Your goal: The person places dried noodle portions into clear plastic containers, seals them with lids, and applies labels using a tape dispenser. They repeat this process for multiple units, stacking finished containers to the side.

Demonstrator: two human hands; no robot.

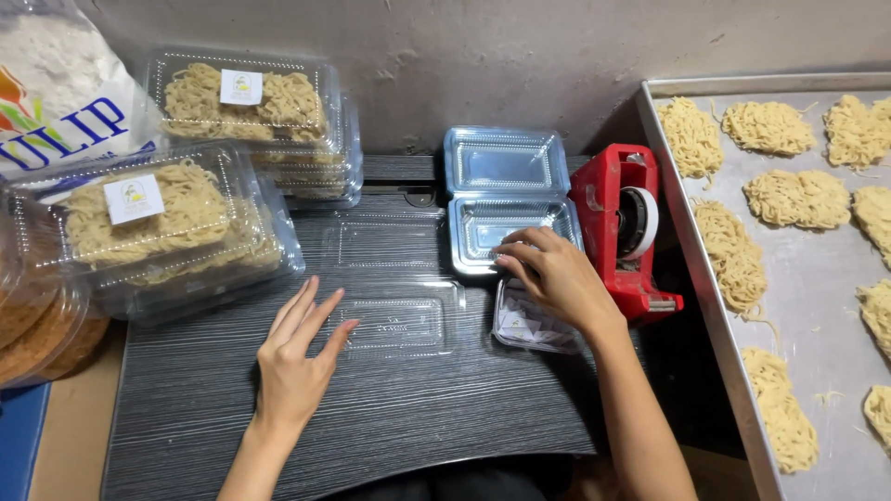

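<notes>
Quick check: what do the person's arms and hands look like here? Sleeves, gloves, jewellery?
Both forearms are bare, with no sleeves in view. The left hand and right hand wear no gloves, and no rings, watch or bands show. Nails look short and unpainted. No markings are visible.

Bare forearms, seemingly no sleeves

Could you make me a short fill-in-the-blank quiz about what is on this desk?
1. The tape dispenser beside the right hand is coloured ____.
2. The metal tray on the right carries loose nests of ____.
3. The open clear container by the right hand is ____ inside.
4. The left hand lies flat on the dark ____.

Missing words: red; noodles; empty; desk
</notes>
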